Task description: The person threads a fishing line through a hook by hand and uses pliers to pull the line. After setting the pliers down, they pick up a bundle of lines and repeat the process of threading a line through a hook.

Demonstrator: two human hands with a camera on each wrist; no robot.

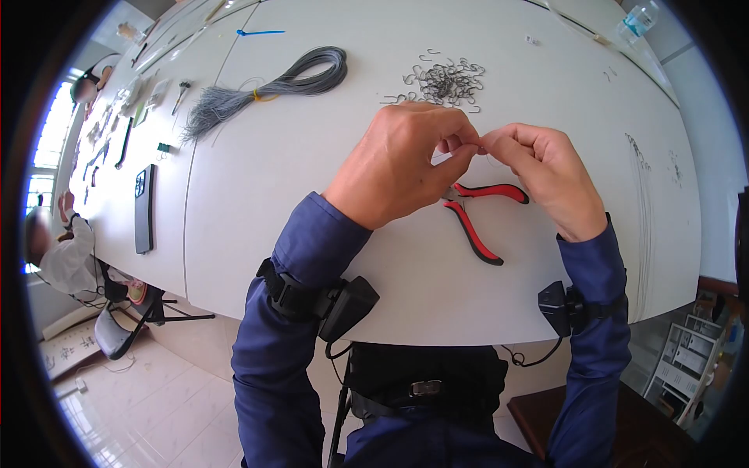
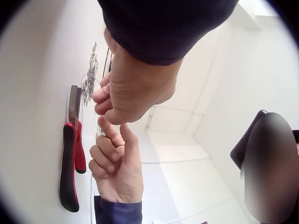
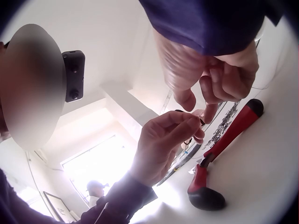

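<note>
My left hand [image 1: 409, 164] pinches a thin wire [image 2: 100, 85] between thumb and fingertips, above the table. A fine loop of it shows beside the fingers; the pinched end is mostly hidden. The right hand [image 1: 542, 171] meets the left fingertips, its index fingertip right at the pinched spot. In the left wrist view the right thumb stands apart from that index finger, with the other fingers loosely bent. Beneath the hands lie red-and-black pliers [image 1: 476, 228], handles spread, their head partly covered by the left hand. Just beyond is a pile of small dark wire hooks [image 1: 446, 83].
A bundle of grey wire [image 1: 316, 70] tied with a yellow band lies at the far left, a blue cable tie [image 1: 261, 33] behind it. Farther left is a black phone [image 1: 145, 209]. Long thin wires [image 1: 644, 226] lie along the right side. A plastic bottle [image 1: 638, 22] stands far right.
</note>
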